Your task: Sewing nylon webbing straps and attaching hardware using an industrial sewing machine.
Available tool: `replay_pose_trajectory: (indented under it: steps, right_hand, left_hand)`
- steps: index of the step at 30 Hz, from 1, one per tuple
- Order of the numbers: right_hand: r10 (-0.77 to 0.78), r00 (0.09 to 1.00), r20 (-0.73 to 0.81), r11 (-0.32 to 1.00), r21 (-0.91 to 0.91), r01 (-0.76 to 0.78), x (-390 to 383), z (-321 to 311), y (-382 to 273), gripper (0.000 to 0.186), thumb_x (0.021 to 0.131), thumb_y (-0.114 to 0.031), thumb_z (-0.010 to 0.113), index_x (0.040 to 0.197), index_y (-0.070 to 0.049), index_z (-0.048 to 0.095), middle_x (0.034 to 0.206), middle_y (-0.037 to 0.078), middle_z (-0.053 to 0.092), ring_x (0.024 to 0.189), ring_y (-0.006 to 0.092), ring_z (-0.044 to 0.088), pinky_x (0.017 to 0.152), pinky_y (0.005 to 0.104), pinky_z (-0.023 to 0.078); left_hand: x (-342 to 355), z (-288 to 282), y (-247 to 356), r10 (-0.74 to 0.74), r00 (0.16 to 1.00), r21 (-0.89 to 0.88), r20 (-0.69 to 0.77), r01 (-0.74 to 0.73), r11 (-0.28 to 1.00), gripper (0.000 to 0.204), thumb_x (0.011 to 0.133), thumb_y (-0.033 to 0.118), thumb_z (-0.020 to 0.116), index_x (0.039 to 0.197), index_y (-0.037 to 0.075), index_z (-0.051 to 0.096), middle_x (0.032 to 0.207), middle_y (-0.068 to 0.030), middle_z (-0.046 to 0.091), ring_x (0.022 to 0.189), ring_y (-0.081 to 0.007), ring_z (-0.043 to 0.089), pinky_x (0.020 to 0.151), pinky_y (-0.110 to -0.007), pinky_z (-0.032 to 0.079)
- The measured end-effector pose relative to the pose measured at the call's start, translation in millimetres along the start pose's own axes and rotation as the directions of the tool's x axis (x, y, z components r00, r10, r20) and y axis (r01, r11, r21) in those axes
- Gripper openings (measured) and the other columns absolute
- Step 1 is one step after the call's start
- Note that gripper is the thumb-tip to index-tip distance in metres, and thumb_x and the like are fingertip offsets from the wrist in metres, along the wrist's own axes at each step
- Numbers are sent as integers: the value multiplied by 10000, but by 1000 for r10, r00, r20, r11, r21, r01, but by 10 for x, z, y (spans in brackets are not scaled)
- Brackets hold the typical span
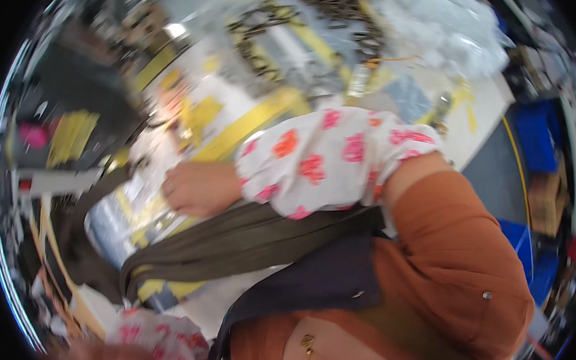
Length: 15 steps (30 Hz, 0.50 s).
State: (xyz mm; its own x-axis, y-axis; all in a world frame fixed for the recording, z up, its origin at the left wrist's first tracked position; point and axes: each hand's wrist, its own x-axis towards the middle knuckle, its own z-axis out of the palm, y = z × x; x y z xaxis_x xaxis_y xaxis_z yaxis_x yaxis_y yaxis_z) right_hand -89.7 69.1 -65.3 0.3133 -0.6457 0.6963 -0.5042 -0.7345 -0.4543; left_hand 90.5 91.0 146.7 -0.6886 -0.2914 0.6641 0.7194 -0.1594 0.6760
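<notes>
My right hand [198, 188] reaches left over the worktable, its forearm in a white sleeve cover [322, 159] with pink and orange flowers. Its fingers look curled and closed at a bright, lit patch of the table; what they hold, if anything, is hidden. Just below that hand, a long dark olive cloth [224, 245] runs across the table and bends down at the left. At the bottom edge my left hand [96, 354] is smeared by motion and partly cut off, beside a matching flowered sleeve cover [156, 337]. Its fingers cannot be made out.
Yellow tape strips [248, 125] mark the white table [465, 135]. Several dark metal pieces [256, 53] lie at the back near a heap of clear plastic [439, 34]. Blue bins [538, 136] and a cardboard box [545, 202] stand at the right. A dark machine [76, 81] is at the left.
</notes>
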Motion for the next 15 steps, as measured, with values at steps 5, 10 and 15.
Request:
replay_pose_trajectory:
  steps: [5,10,15]
  right_hand:
    - [154,988,-33,986,67,-151,-155,-146,-8,92,744,-139,588,737,-48,584,784,84,576,760,293,523,715,393,429]
    - [238,966,102,963,107,-248,-99,-144,-122,226,737,-62,614,962,-52,605,896,86,584,875,287,527,760,383,435]
    - [201,980,5,973,115,-200,-131,-148,-108,73,745,-106,605,773,-42,582,813,82,577,822,288,529,731,391,429]
  left_hand:
    - [-511,-493,-942,-489,660,-225,-571,447,866,652,781,-67,546,1359,38,265,1249,-144,431,917,-173,538,841,-303,423]
    - [-642,-518,-907,-520,617,-310,-591,421,852,668,752,-110,564,1339,56,292,1200,-105,441,902,-134,520,835,-277,420]
    - [-705,-638,-843,-540,649,-129,-536,569,812,503,758,-29,633,1220,39,448,981,-76,561,779,-132,546,729,-274,456]
